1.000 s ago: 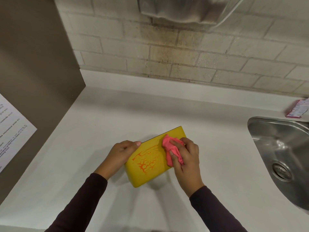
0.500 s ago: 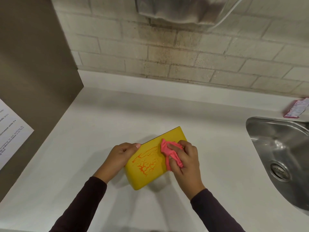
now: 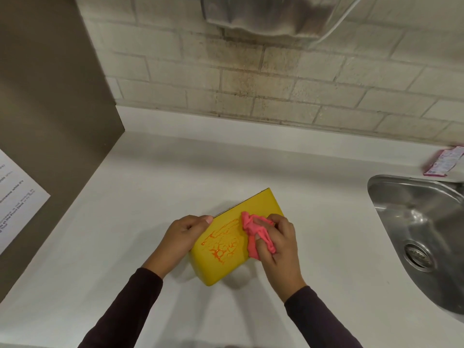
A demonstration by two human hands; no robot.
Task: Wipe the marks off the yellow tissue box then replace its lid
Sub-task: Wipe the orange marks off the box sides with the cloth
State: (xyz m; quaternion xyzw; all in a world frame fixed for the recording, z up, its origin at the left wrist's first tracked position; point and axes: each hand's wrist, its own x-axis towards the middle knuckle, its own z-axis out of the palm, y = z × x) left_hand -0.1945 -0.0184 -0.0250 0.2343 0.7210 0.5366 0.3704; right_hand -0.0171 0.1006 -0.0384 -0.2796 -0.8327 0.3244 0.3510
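Note:
A yellow tissue box (image 3: pixel 221 267) lies tilted on the white counter (image 3: pixel 100 247), its broad face up. Orange marks (image 3: pixel 223 243) streak the middle of that face. My left hand (image 3: pixel 184 236) grips the box's left edge, thumb along the top rim. My right hand (image 3: pixel 278 243) holds a crumpled pink cloth (image 3: pixel 253 228) and presses it on the right part of the face, at the edge of the marks. No lid is in view.
A steel sink (image 3: pixel 421 234) lies to the right, with a pink packet (image 3: pixel 443 163) on the ledge behind it. A brown panel (image 3: pixel 50 109) with a printed sheet (image 3: pixel 15 197) stands on the left. A metal dispenser (image 3: pixel 266 16) hangs on the brick wall.
My right hand has slid the pink cloth a little leftward over the box face toward the orange marks. My left hand keeps its grip on the box's left edge.

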